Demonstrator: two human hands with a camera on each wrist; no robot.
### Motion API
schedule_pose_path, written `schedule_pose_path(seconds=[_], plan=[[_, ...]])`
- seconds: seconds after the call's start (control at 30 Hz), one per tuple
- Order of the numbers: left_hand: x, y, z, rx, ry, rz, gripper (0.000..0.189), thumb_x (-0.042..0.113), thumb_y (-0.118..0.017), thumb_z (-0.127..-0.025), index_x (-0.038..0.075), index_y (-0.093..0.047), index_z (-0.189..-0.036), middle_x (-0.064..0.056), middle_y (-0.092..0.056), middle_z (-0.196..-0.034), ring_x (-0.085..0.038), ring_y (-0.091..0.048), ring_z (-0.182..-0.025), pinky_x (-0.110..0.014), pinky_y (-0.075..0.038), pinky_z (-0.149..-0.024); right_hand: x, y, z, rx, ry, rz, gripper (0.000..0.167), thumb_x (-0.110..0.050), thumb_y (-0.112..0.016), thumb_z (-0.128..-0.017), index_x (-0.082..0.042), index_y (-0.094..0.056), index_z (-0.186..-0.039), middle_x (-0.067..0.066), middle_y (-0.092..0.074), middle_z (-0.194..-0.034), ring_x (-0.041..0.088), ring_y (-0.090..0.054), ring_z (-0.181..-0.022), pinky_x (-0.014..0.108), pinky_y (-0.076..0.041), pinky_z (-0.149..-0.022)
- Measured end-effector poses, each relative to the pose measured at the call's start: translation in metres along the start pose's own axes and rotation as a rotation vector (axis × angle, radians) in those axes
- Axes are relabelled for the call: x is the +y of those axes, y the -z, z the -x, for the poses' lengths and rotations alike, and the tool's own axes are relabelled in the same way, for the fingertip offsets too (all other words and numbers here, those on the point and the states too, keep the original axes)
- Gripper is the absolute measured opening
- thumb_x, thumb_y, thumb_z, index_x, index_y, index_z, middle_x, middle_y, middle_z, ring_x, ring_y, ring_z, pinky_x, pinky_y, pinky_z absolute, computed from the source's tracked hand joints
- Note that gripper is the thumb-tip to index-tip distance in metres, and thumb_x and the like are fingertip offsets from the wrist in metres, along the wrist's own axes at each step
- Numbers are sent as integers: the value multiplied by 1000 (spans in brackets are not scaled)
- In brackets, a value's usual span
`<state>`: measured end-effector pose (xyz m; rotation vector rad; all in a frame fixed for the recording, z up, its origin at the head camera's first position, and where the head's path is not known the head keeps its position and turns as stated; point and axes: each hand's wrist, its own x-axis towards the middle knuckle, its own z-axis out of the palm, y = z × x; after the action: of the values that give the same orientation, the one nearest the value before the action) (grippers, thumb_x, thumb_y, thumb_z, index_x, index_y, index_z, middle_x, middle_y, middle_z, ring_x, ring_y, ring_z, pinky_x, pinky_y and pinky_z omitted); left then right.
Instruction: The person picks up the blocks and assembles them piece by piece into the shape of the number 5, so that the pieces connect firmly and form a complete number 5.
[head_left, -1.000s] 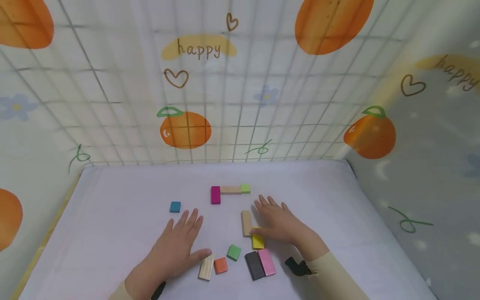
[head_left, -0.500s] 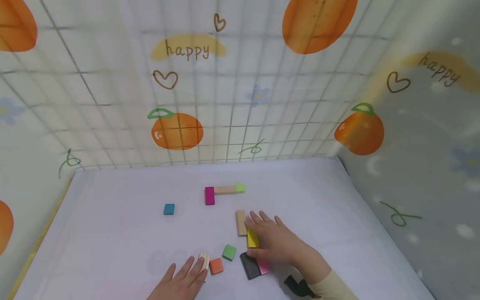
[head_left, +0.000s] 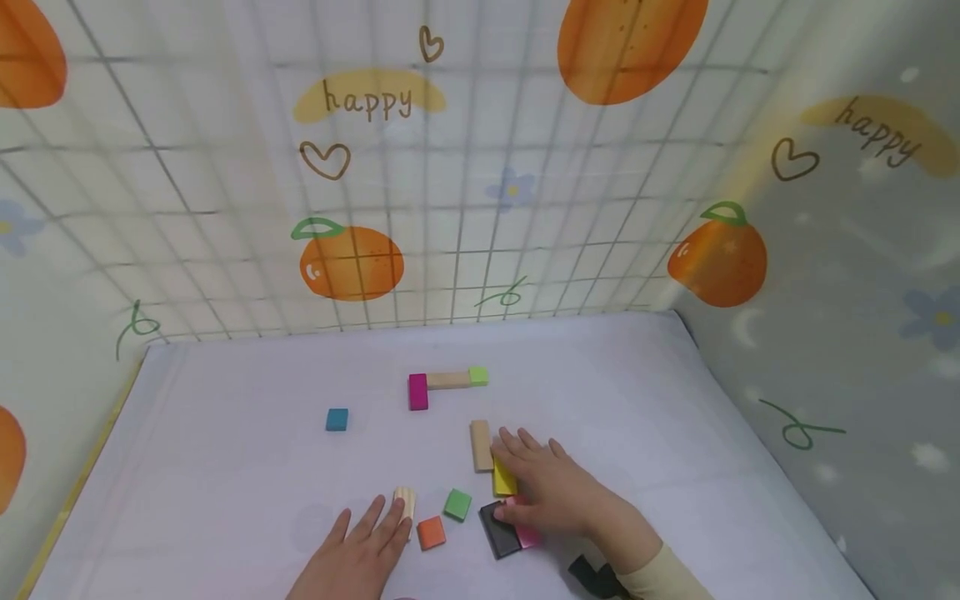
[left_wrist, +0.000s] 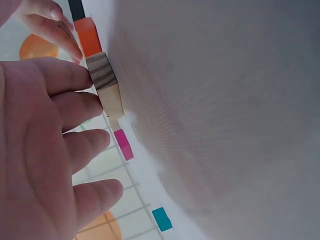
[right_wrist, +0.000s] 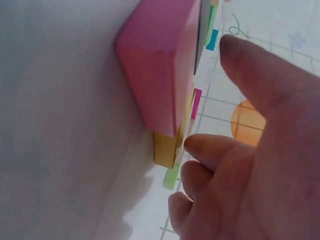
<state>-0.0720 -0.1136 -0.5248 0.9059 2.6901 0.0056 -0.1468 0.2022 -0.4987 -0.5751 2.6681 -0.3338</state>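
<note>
My left hand (head_left: 352, 546) lies palm down near the front, fingers extended, fingertips on a striped plain wooden block (head_left: 405, 500). In the left wrist view two fingertips meet the side of that block (left_wrist: 102, 72). An orange block (head_left: 432, 533) and a green block (head_left: 457, 505) lie just to its right. My right hand (head_left: 558, 492) spreads over a yellow block (head_left: 504, 481) and a pink block (head_left: 527, 536), its thumb above a black block (head_left: 495, 532). From the right wrist, its loosely bent fingers show beside the pink block (right_wrist: 155, 65), pinching nothing.
Another plain wooden block (head_left: 480, 446) touches the yellow one's left side. Farther back, a magenta block (head_left: 417, 392), a wooden strip (head_left: 447, 381) and a lime block (head_left: 478, 377) form a row. A blue block (head_left: 337, 419) lies alone at left. Printed curtains surround the white table (head_left: 225, 467).
My left hand first drew back toward the front, then slid forward with the striped wooden block under its fingertips. My right hand came back nearer, over the yellow and pink blocks. The head view shifted slightly.
</note>
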Motion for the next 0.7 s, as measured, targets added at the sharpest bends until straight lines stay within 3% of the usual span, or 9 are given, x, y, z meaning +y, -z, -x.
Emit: schedule_pose_path(seconds=[0.13, 0.33, 0.7], plan=[[1, 6, -10, -40, 38, 83, 100, 90, -25, -84, 21, -43, -155, -1, -35, -164, -30, -32, -152, -64, -32, -115, -1, 0, 2, -5, 2, -6, 92, -69, -65, -84, -25, -34, -159, -1, -23, -168, 29, -15, -157, 70, -17, -118], [-1, 12, -20, -83, 64, 145, 103, 91, -28, -82, 22, -37, -158, 0, -28, -167, -30, -24, -155, -65, -23, -119, -7, 0, 1, -32, -14, -15, 92, -69, -68, -82, -29, -35, -158, -3, -24, -168, 29, -15, -158, 70, -15, -118], [-5, 15, -40, 37, 36, 152, 96, 84, -31, -90, 18, -33, -159, -2, -23, -169, -30, -17, -157, -63, -15, -122, -9, -6, -1, -40, -34, -20, 92, -67, -71, -81, -29, -37, -157, -5, -25, -168, 27, -16, -158, 69, -15, -119]])
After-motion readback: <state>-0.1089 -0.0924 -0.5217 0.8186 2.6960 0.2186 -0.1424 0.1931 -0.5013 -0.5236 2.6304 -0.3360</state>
